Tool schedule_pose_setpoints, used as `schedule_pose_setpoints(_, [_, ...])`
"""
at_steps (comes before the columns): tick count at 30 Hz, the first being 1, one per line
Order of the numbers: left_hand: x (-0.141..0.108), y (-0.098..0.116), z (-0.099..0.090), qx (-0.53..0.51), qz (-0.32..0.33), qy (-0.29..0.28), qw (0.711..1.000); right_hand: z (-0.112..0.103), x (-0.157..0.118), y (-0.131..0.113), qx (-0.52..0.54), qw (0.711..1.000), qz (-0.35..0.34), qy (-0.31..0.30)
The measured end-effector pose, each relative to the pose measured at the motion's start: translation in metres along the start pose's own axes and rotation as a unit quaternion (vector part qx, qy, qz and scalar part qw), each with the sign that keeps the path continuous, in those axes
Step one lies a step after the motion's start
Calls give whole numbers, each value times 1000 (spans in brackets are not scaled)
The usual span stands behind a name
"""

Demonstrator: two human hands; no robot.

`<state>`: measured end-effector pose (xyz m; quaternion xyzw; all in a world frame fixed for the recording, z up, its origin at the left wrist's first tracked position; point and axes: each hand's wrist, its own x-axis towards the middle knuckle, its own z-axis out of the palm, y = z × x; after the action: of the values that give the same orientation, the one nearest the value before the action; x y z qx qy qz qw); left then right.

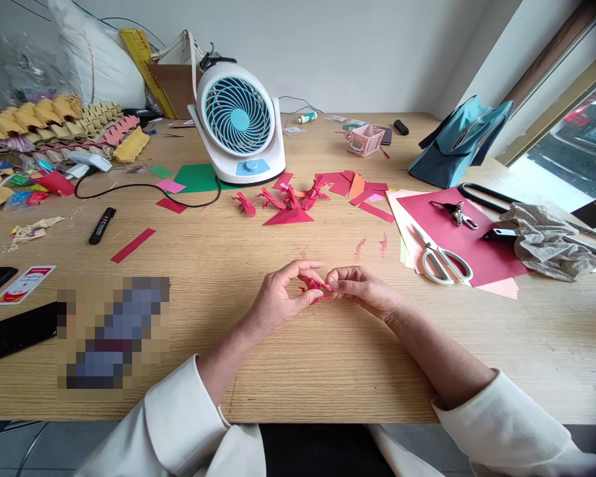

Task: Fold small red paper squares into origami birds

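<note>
A small red folded paper piece (316,286) is held between both hands, above the wooden table near its middle. My left hand (284,295) pinches its left part between thumb and fingers. From the other side, my right hand (362,288) grips its right end with thumb and forefinger. Fingers cover part of the piece, so its full shape is hidden. Beyond the hands stand several red folded paper figures (246,203), some of them around a larger red folded triangle (289,216).
A white fan (278,142) stands behind the paper figures. To the right, scissors (440,258) lie on red sheets (412,205), beside a crumpled cloth (551,242). A black marker (102,225), a red strip (133,245) and phones are on the left.
</note>
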<state>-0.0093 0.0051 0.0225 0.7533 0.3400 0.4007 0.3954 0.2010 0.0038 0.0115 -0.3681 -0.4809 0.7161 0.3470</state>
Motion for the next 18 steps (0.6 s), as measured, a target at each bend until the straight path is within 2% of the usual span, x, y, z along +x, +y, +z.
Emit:
schedule_pose_setpoints(10, [2, 7, -1, 12, -8, 12, 1000, 1, 0, -1, 5, 1000, -3, 8])
schedule_pose_setpoints(18, [0, 7, 7, 36, -3, 23, 999, 7, -1, -2, -26, 999, -11, 22])
